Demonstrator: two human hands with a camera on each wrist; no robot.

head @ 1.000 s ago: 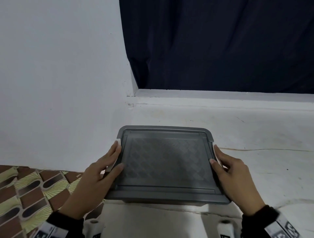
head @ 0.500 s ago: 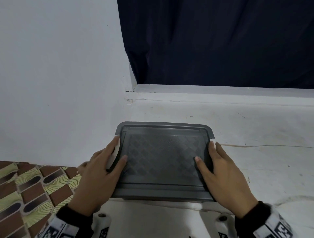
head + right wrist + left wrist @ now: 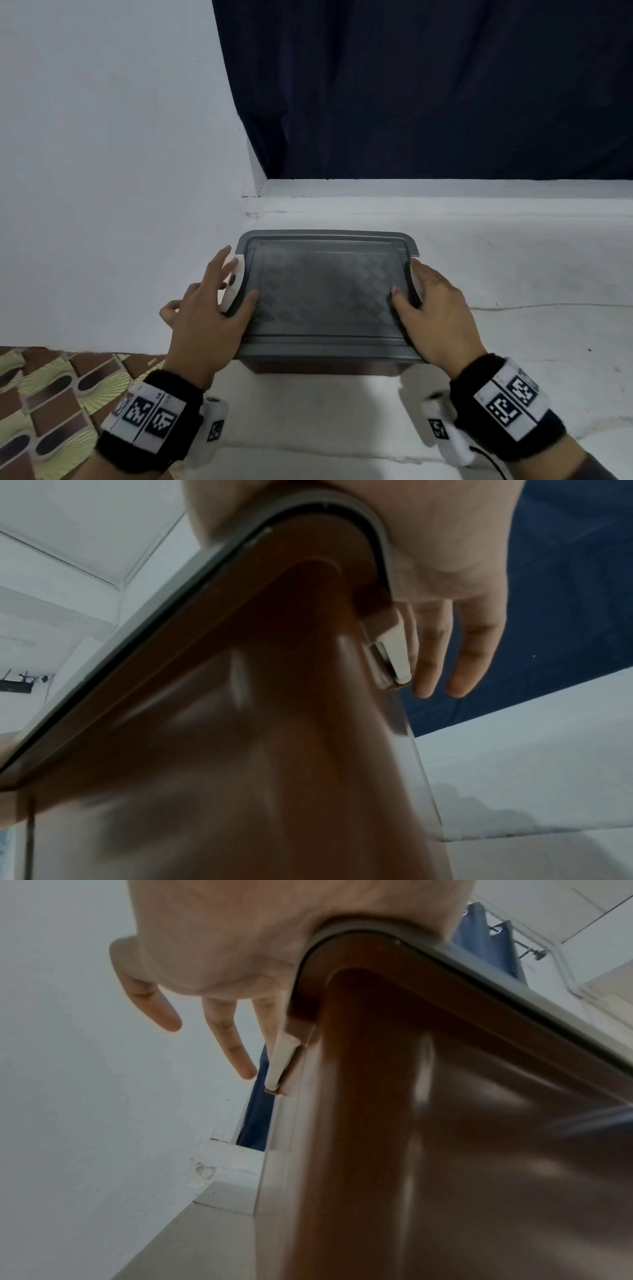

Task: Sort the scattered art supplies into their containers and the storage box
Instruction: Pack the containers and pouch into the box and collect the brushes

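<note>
The storage box [image 3: 325, 291] stands on a white surface, its grey patterned lid on top of a brown translucent body [image 3: 445, 1150]. My left hand [image 3: 222, 291] lies on the lid's left edge, thumb on the lid and straight fingers over the white left latch [image 3: 234, 284]. On the opposite edge my right hand [image 3: 424, 294] lies the same way, with its fingers over the right latch [image 3: 394, 642]. Both wrist views show the palms resting on the lid's near corners and the fingers hanging beside the latches. No art supplies are in view.
A white wall [image 3: 102, 171] rises close on the left of the box. A dark blue curtain [image 3: 428, 85] hangs behind a raised white ledge [image 3: 445, 192]. Patterned floor tiles [image 3: 41, 394] show at the lower left. A thin line [image 3: 548, 305] runs across the white surface at the right.
Both hands slid from gripping the lid's side edges to lying over the side latches. The thumbs moved in onto the lid. The box looks farther off and lower.
</note>
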